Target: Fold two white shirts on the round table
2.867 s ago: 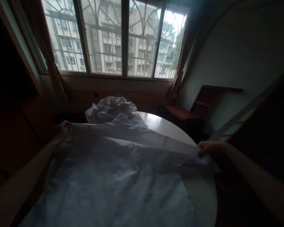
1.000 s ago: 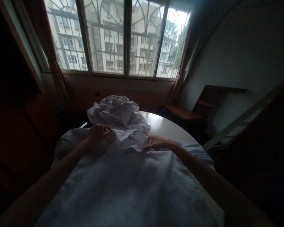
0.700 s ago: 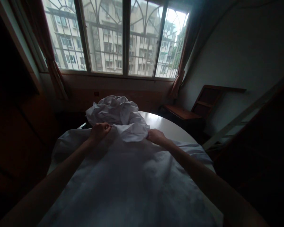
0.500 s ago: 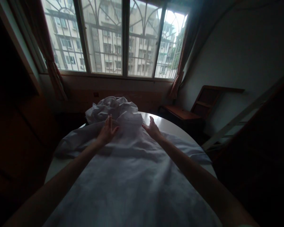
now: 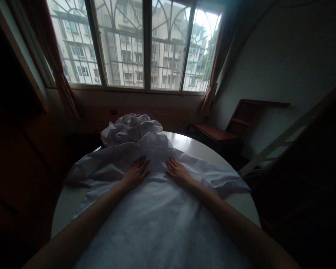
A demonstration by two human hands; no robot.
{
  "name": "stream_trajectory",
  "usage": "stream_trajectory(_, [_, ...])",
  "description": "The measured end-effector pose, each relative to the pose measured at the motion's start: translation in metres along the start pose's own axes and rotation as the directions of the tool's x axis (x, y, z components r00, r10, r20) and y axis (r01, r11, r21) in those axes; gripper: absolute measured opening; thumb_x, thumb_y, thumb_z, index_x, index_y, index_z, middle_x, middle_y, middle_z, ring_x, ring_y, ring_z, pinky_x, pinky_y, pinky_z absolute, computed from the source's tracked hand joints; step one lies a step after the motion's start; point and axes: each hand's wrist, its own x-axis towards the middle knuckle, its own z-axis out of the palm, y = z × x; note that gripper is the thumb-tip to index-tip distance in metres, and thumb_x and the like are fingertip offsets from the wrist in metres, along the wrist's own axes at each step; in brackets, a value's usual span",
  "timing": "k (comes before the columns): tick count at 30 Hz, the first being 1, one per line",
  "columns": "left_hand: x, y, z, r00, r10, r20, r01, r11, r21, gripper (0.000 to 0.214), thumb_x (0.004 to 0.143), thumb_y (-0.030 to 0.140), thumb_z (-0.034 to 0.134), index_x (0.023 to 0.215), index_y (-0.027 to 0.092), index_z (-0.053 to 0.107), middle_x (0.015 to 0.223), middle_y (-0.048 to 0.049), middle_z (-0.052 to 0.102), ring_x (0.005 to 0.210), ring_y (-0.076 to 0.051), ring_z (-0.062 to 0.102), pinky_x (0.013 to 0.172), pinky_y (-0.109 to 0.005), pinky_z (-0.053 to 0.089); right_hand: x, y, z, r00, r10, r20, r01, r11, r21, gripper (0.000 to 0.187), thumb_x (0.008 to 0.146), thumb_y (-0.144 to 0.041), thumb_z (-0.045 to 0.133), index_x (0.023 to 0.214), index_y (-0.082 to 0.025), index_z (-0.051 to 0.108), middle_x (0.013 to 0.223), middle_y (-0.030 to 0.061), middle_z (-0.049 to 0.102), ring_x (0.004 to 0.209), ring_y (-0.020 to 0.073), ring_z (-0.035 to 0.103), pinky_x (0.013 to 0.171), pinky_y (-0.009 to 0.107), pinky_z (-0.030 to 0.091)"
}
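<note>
A large white cloth (image 5: 154, 213) is spread over a round white table (image 5: 210, 150), with its far part heaped in a crumpled pile (image 5: 134, 130). My left hand (image 5: 136, 172) lies palm down on the cloth, fingers stretched out and pointing toward the pile. On the other side, my right hand (image 5: 178, 172) also rests flat on the fabric, its fingers slightly spread. A narrow strip of cloth shows between the two hands. Folds and wrinkles run out toward both side edges of the table.
Beyond the table is a barred window (image 5: 148, 52) with tied-back curtains (image 5: 65, 89). At the right stand a wooden chair (image 5: 218, 131) and a pale ladder-like frame (image 5: 268, 158). Dark wooden furniture (image 5: 25, 149) is at the left.
Both hands have come down from above the cloth near the pile and now lie flat on it, closer to me. The cloth beneath them looks smoother.
</note>
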Motion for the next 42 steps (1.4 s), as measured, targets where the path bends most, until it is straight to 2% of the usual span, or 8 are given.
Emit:
stream_trajectory(6, [-0.03, -0.037, -0.02, 0.992, -0.041, -0.12, 0.051, 0.995, 0.085, 0.048, 0.087, 0.041, 0.033, 0.129, 0.02, 0.039, 0.139, -0.0105, 0.034, 0.13, -0.024, 0.025, 0.104, -0.044, 0.024, -0.048, 0.077, -0.023, 0.986, 0.165, 0.035, -0.158, 0.977, -0.14, 0.056, 0.088, -0.045, 0.029, 0.132, -0.012, 0.038, 0.139, 0.0125, 0.033, 0.129, 0.0227, 0.028, 0.104, 0.037, 0.023])
stream_trajectory(10, [-0.051, -0.044, -0.032, 0.978, 0.053, -0.204, -0.039, 0.997, 0.074, 0.04, 0.086, 0.036, 0.038, 0.121, 0.019, 0.048, 0.132, -0.0109, 0.045, 0.125, -0.023, 0.035, 0.101, -0.042, 0.03, -0.059, 0.091, -0.032, 0.976, 0.215, 0.031, -0.207, 0.964, -0.165, 0.053, 0.088, -0.041, 0.029, 0.131, -0.011, 0.04, 0.139, 0.0117, 0.035, 0.128, 0.0219, 0.03, 0.103, 0.037, 0.026])
stream_trajectory(21, [-0.084, -0.024, -0.042, 0.97, 0.053, 0.236, -0.045, 0.998, -0.042, 0.057, 0.082, 0.054, 0.037, 0.133, 0.03, 0.032, 0.144, -0.0072, 0.025, 0.131, -0.027, 0.023, 0.102, -0.046, 0.025, -0.033, 0.029, -0.036, 0.911, 0.401, -0.093, -0.411, 0.874, -0.261, 0.043, 0.082, -0.021, 0.036, 0.117, -0.003, 0.051, 0.119, 0.0246, 0.052, 0.111, 0.034, 0.046, 0.092, 0.047, 0.031])
stream_trajectory(24, [-0.081, -0.03, -0.041, 0.978, 0.022, 0.207, -0.012, 0.999, -0.048, 0.054, 0.085, 0.052, 0.034, 0.134, 0.029, 0.031, 0.142, -0.0067, 0.029, 0.13, -0.025, 0.025, 0.102, -0.045, 0.026, -0.024, -0.011, -0.022, 0.961, 0.23, -0.151, -0.259, 0.941, -0.218, 0.045, 0.083, -0.028, 0.039, 0.121, -0.006, 0.049, 0.13, 0.0207, 0.043, 0.12, 0.0314, 0.038, 0.097, 0.043, 0.028])
stream_trajectory(28, [-0.077, -0.062, -0.041, 0.977, -0.184, 0.105, 0.178, 0.982, 0.062, 0.054, 0.087, 0.046, 0.03, 0.133, 0.019, 0.035, 0.137, -0.0113, 0.037, 0.127, -0.024, 0.033, 0.101, -0.044, 0.028, -0.024, -0.041, -0.003, 0.988, -0.154, 0.018, 0.155, 0.987, -0.039, 0.048, 0.089, -0.041, 0.03, 0.13, -0.017, 0.04, 0.139, 0.0089, 0.035, 0.127, 0.0218, 0.03, 0.102, 0.037, 0.025])
stream_trajectory(33, [-0.079, -0.099, -0.046, 0.918, -0.394, -0.033, 0.393, 0.899, 0.195, 0.052, 0.085, 0.038, 0.033, 0.129, 0.011, 0.041, 0.135, -0.0167, 0.039, 0.126, -0.031, 0.033, 0.098, -0.051, 0.029, -0.029, -0.03, -0.004, 0.988, -0.113, 0.105, 0.114, 0.994, -0.002, 0.061, 0.087, -0.053, 0.026, 0.135, -0.017, 0.033, 0.143, 0.0098, 0.027, 0.131, 0.0239, 0.022, 0.104, 0.041, 0.02])
stream_trajectory(37, [-0.083, -0.082, -0.049, 0.971, -0.142, -0.193, 0.178, 0.967, 0.18, 0.04, 0.083, 0.021, 0.036, 0.12, 0.017, 0.051, 0.13, -0.0126, 0.047, 0.124, -0.027, 0.037, 0.1, -0.05, 0.029, -0.03, -0.024, -0.009, 0.99, -0.102, 0.099, 0.102, 0.995, 0.001, 0.06, 0.088, -0.052, 0.027, 0.135, -0.016, 0.033, 0.142, 0.0097, 0.03, 0.131, 0.0236, 0.023, 0.104, 0.041, 0.021])
stream_trajectory(42, [-0.086, -0.025, -0.047, 0.982, 0.183, -0.036, -0.184, 0.982, -0.034, 0.037, 0.086, 0.03, 0.039, 0.119, 0.021, 0.051, 0.126, -0.008, 0.051, 0.116, -0.02, 0.046, 0.096, -0.036, 0.04, -0.035, -0.018, -0.008, 0.992, -0.11, 0.068, 0.109, 0.994, 0.022, 0.055, 0.089, -0.048, 0.028, 0.133, -0.016, 0.036, 0.139, 0.0092, 0.034, 0.129, 0.0218, 0.028, 0.103, 0.039, 0.024])
